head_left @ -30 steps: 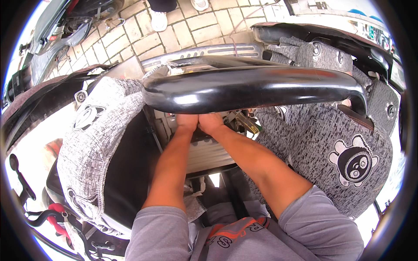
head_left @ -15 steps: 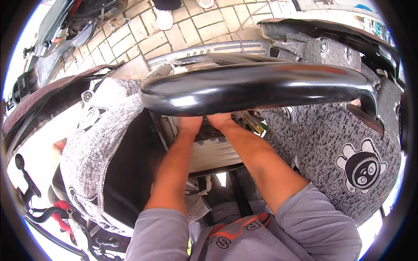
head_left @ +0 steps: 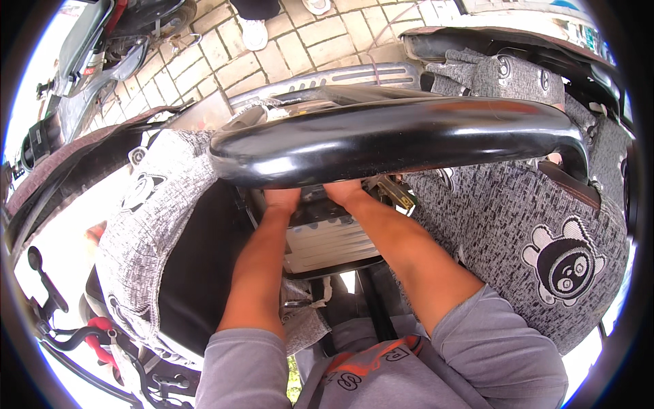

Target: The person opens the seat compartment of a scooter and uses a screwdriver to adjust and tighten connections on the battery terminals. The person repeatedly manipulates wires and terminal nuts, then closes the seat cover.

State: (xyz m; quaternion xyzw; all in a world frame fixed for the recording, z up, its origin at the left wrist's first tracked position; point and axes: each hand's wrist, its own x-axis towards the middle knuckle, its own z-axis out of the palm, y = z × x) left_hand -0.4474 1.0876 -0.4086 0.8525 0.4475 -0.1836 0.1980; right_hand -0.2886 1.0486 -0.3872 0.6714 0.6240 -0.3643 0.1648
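Both my arms reach forward under a glossy black curved armrest or bar (head_left: 395, 140), which hides my fingers. Only the back part of my left hand (head_left: 281, 197) shows below the bar's edge, beside the dark opening between the seats. My right hand (head_left: 343, 190) is a short way to its right, also covered at the fingers. What either hand touches or holds is out of sight. Just this side of the hands lies a pale ribbed panel (head_left: 330, 243). A yellow-and-black block (head_left: 396, 193) sits right of my right wrist.
Grey patterned seat covers with cartoon bears flank the opening, one left (head_left: 153, 191) and one right (head_left: 504, 232). A handlebar with a red part (head_left: 101, 341) is at lower left. Beyond a metal footboard (head_left: 327, 82), a person's shoe (head_left: 254, 35) stands on paving; a motorbike (head_left: 95, 61) is far left.
My left hand and forearm have shifted a little to the left, widening the gap between the hands. My right arm stays nearly where it was.
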